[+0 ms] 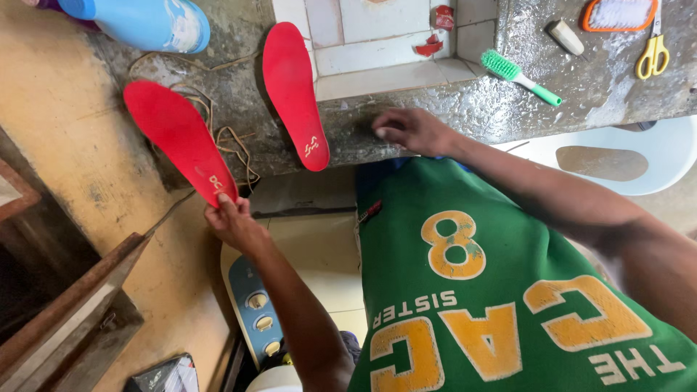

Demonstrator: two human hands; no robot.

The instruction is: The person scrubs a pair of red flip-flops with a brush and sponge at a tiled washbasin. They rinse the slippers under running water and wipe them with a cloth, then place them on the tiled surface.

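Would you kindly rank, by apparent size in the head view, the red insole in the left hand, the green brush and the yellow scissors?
1. Red insole, gripped by the left hand
2. Green brush
3. Yellow scissors, partly cut off at the frame edge, so unsure.

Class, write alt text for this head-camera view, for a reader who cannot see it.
The left hand grips the end of a red insole at a wet stone counter, while the right hand rests on the counter's edge. A second red insole, a green brush and yellow scissors lie there.

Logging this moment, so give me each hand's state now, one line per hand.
Left hand: shut on the heel end of a red insole.
Right hand: fingers curled, resting on the wet counter, holding nothing that shows.
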